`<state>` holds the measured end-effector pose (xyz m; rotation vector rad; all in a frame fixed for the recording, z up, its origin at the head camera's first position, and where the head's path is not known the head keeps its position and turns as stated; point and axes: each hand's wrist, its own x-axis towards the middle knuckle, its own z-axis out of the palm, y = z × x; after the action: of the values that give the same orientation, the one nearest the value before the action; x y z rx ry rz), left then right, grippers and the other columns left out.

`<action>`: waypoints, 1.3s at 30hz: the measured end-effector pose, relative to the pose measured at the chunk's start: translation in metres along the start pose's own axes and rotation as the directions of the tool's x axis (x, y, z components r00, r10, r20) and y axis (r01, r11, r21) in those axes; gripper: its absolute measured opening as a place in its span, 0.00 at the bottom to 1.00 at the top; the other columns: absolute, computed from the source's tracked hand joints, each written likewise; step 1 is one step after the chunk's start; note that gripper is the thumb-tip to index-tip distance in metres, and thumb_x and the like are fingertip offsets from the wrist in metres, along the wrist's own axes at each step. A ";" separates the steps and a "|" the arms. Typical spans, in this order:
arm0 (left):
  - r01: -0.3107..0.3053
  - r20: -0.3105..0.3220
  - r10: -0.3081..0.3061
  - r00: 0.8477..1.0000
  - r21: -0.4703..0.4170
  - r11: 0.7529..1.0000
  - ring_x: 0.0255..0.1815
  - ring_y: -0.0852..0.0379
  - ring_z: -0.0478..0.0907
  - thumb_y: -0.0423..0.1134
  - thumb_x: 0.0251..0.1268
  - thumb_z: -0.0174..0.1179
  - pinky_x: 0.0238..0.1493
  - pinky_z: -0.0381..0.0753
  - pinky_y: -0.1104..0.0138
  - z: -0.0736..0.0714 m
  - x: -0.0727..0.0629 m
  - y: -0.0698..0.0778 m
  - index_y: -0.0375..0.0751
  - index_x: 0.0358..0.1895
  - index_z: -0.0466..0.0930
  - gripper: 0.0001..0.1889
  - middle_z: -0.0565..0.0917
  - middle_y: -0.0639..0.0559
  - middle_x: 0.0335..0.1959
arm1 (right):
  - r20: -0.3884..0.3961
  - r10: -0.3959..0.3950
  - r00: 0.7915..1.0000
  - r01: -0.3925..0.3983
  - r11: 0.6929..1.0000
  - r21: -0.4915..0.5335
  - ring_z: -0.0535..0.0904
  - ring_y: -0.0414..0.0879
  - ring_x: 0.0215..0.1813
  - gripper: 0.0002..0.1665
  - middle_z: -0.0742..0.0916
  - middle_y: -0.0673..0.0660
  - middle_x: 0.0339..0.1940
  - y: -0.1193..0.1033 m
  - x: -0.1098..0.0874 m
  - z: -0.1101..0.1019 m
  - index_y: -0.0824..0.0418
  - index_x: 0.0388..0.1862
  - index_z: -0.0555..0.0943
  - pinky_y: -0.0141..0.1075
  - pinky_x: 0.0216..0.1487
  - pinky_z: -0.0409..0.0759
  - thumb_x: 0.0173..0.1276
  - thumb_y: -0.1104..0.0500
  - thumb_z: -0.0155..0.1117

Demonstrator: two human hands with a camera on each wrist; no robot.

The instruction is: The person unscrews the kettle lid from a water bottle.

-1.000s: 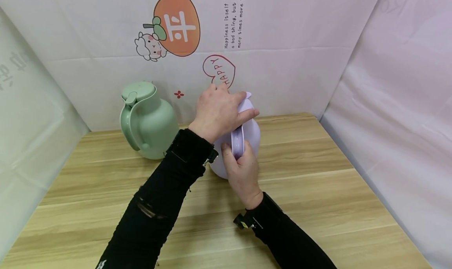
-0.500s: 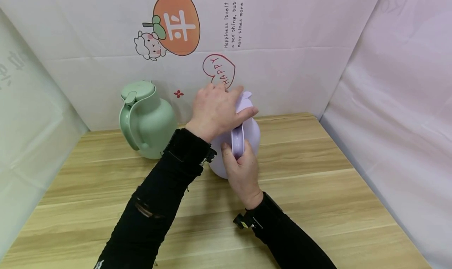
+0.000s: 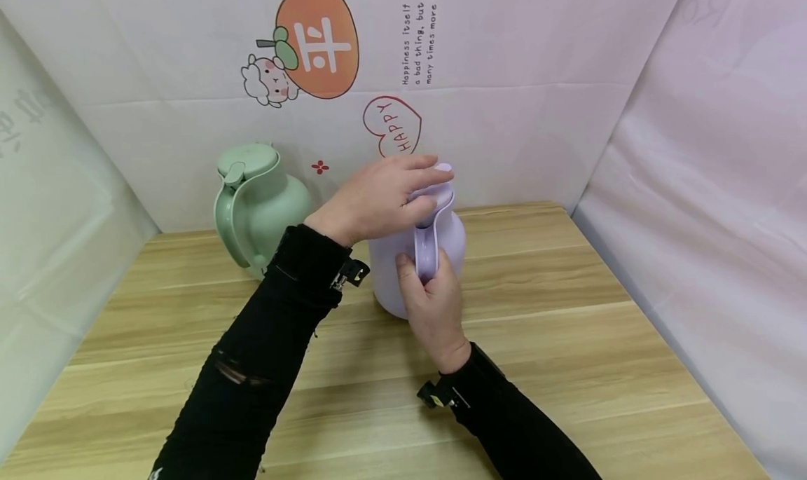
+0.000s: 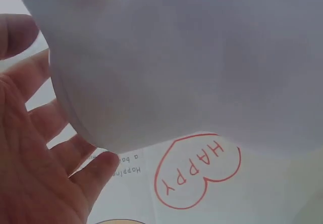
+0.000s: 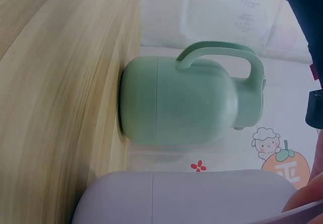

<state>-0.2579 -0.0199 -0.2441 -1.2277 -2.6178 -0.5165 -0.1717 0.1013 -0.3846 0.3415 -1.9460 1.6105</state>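
Note:
A lilac thermos jug (image 3: 389,277) stands upright on the wooden table, its handle (image 3: 426,250) facing me. My right hand (image 3: 436,315) grips that handle, thumb on its left side. Over the jug's lid (image 3: 441,194) lies my left hand (image 3: 381,198), its fingers extended across the top and partly covering it. In the left wrist view, the spread fingers (image 4: 83,176) of that hand sit right at the jug's upper end, whose pale side fills much of the picture. A black band with a small camera is strapped on each wrist.
A green thermos jug (image 3: 280,200) stands upright at the left, near the back cloth, partly behind my left forearm (image 3: 252,354). White printed cloth (image 3: 536,59) rises behind the table (image 3: 536,389) and along both sides.
My left hand has shifted left and turned on the lid, its thumb drawing back, so more of the lid and rim shows. The right hand and the lilac jug have stayed put.

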 end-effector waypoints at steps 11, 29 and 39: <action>0.011 0.013 -0.011 1.000 0.043 0.999 0.76 0.50 0.71 0.49 0.78 0.47 0.75 0.69 0.56 0.005 -0.001 -0.002 0.56 0.73 0.77 0.24 0.74 0.49 0.75 | -0.001 0.000 1.000 0.000 1.000 -0.004 0.83 0.45 0.43 0.19 0.86 0.58 0.43 0.001 0.000 -0.001 0.68 0.53 0.78 0.38 0.43 0.81 0.78 0.52 0.63; 0.035 -0.084 -0.024 0.996 0.132 0.991 0.61 0.48 0.81 0.53 0.81 0.51 0.67 0.74 0.54 0.008 -0.001 0.008 0.54 0.66 0.82 0.20 0.83 0.50 0.65 | -0.006 -0.004 1.000 0.004 1.000 -0.001 0.82 0.44 0.41 0.17 0.85 0.57 0.40 0.000 0.000 0.000 0.66 0.51 0.79 0.37 0.40 0.80 0.78 0.52 0.63; 0.098 -0.077 -0.084 0.994 0.213 0.972 0.66 0.50 0.78 0.57 0.80 0.53 0.71 0.70 0.55 0.010 0.000 0.014 0.57 0.67 0.82 0.22 0.82 0.51 0.66 | -0.012 -0.004 1.000 0.004 1.000 -0.001 0.83 0.45 0.41 0.17 0.86 0.58 0.40 0.001 0.000 0.000 0.65 0.52 0.79 0.37 0.40 0.80 0.78 0.52 0.63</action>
<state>-0.2472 -0.0079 -0.2501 -1.0096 -2.6011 -0.2724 -0.1725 0.1015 -0.3851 0.3346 -1.9363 1.6055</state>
